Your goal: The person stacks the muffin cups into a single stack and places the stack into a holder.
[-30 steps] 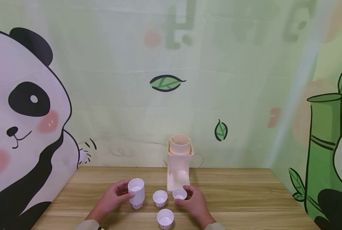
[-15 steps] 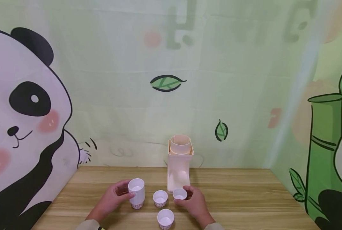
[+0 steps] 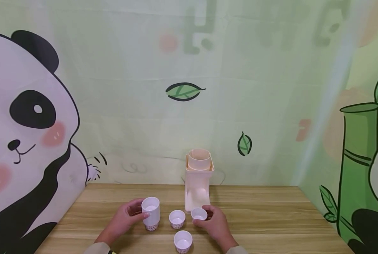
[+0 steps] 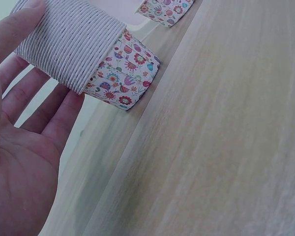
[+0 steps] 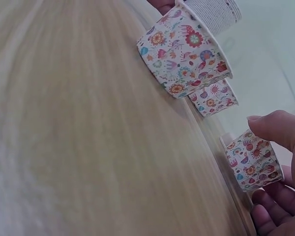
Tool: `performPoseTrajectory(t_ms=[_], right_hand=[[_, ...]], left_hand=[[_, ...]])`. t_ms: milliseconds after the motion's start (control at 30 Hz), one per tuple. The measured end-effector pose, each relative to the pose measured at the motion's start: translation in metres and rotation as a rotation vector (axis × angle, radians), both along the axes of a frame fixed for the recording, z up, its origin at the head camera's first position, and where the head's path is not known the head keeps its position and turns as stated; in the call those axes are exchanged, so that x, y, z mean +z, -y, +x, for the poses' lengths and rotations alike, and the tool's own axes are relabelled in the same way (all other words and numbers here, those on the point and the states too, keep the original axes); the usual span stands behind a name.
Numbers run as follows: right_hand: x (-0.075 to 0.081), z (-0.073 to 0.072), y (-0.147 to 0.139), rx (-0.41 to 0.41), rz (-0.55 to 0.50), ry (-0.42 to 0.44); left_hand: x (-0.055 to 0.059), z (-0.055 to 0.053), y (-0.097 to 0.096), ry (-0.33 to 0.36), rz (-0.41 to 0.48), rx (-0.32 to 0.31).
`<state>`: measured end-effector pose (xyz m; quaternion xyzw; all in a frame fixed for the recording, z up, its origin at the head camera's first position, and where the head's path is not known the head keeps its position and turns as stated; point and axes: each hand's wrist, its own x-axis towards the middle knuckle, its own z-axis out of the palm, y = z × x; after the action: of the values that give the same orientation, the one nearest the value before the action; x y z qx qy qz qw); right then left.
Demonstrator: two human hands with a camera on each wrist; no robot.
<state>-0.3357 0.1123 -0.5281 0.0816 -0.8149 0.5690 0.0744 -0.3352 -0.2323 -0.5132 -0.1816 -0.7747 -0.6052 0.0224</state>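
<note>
A stack of white paper cups (image 3: 151, 211) stands upright on the wooden table. My left hand (image 3: 127, 216) holds it, thumb on the near side and fingers behind. In the left wrist view the stack's rims form many tight ridges, and the lowest cup (image 4: 123, 71) shows a colourful flower-and-bird print. My right hand (image 3: 217, 224) pinches a single small paper cup (image 5: 253, 160) between thumb and fingers, at table level. Between the hands stand two more printed cups, one farther back (image 3: 177, 219) and one nearer me (image 3: 182, 241), their mouths facing up.
Behind the cups stands a pale pink holder (image 3: 197, 190) with a round tube (image 3: 199, 159) in its top. The wooden table (image 3: 265, 215) ends against a green wall cloth (image 3: 128, 116) printed with pandas, leaves and bamboo.
</note>
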Motion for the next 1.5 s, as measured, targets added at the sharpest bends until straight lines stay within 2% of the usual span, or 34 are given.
performPoseTrajectory(t_ms=[533, 900, 1333, 1500], right_hand=[[0.007, 0.004, -0.003, 0.015, -0.058, 0.009], [0.014, 0.005, -0.003, 0.033, -0.112, 0.0], [0.024, 0.004, -0.001, 0.041, -0.077, 0.005], [0.027, 0.005, 0.001, 0.063, -0.095, 0.005]], left_hand=[[0.001, 0.001, -0.001, 0.001, 0.003, -0.005], [-0.002, -0.001, -0.001, 0.007, -0.02, 0.025], [-0.002, -0.001, -0.002, 0.023, -0.022, 0.053], [-0.003, -0.001, -0.002, 0.031, -0.013, 0.042]])
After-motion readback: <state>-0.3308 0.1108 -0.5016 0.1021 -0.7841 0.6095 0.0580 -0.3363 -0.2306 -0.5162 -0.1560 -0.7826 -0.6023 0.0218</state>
